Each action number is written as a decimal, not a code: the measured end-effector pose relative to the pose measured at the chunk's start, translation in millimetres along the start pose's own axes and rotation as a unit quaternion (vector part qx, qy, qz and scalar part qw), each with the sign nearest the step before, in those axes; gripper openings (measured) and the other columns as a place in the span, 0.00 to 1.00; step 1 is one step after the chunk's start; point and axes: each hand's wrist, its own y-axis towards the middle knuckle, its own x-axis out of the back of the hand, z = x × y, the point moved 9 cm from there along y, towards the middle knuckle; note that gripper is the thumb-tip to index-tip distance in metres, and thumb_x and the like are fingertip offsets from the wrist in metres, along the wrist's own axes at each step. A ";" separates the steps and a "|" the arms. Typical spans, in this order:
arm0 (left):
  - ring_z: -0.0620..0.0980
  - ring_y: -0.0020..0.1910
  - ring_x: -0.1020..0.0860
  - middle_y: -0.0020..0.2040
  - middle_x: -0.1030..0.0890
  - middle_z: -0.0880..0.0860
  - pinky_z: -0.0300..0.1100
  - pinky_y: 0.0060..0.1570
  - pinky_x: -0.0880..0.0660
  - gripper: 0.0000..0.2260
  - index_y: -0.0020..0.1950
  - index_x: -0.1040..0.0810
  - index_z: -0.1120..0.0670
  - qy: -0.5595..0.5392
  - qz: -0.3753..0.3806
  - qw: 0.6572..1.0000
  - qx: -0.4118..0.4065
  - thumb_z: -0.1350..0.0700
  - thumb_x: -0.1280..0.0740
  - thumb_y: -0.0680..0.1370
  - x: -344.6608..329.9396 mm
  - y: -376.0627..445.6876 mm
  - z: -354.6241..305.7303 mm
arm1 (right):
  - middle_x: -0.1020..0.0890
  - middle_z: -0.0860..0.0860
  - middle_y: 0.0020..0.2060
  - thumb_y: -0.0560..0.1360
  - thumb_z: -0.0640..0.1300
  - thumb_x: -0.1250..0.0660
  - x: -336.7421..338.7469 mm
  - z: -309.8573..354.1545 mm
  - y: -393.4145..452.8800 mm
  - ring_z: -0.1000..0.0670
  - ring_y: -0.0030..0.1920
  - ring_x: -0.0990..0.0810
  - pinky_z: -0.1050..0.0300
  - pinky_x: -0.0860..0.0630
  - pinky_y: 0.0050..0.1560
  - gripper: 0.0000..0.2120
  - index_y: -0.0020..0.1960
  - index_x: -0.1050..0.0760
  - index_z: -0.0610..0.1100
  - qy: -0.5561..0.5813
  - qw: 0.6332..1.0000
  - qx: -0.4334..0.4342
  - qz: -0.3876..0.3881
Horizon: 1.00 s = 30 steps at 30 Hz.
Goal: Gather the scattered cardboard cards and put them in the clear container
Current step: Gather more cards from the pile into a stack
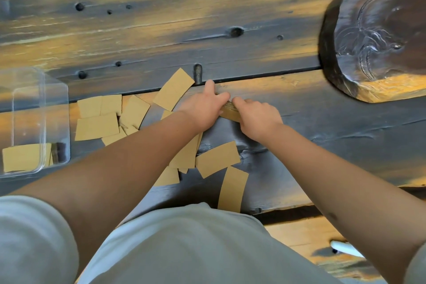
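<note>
Far left: clear container [34,120] on the dark plank table [322,127], a few cardboard cards [22,157] already lying inside at its near end. Just right of it, a loose cluster of overlapping cards [98,125] flat on the wood, one larger curved card [173,89] angled up toward the plank seam. Toward the middle, left forearm crossing over more cards [186,154], two further curved cards [217,159] lying near the table's front edge. At centre, left hand [202,108] and right hand [258,117] meeting, fingers of both closed around one printed card [230,110] pinched between them, just above the wood. Far right, a dark carved wooden slab [380,37] resting on the table, well apart from the cards. Bottom of view: light grey shirt [184,249].
</note>
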 end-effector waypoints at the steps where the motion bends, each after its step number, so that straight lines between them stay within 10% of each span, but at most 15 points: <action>1: 0.56 0.31 0.28 0.56 0.35 0.59 0.49 0.32 0.27 0.08 0.53 0.34 0.55 0.009 0.004 1.000 0.004 0.53 0.38 0.80 -1.0 0.5 0.7 | 0.29 0.48 0.40 0.72 0.40 0.40 -0.9 1.7 0.8 0.42 0.32 0.31 0.56 0.41 0.27 0.12 0.53 0.39 0.48 -0.011 1.000 0.001 0.005; 11: 0.61 0.51 0.24 0.55 0.27 0.59 0.50 0.43 0.29 0.12 0.59 0.32 0.55 -0.030 0.086 0.996 -0.002 0.51 0.38 0.80 -23.2 13.1 -13.2 | 0.22 0.44 0.47 0.76 0.54 0.38 -14.1 -2.7 4.2 0.38 0.45 0.23 0.52 0.33 0.35 0.13 0.54 0.33 0.47 0.049 0.996 -0.041 0.069; 30: 0.59 0.51 0.25 0.54 0.26 0.59 0.48 0.41 0.32 0.13 0.64 0.34 0.55 -0.071 0.074 0.993 -0.064 0.55 0.40 0.81 -41.3 -7.8 -33.7 | 0.26 0.45 0.51 0.75 0.52 0.37 -2.4 -5.6 -19.1 0.37 0.48 0.23 0.46 0.25 0.44 0.14 0.56 0.34 0.47 0.048 0.997 -0.026 0.060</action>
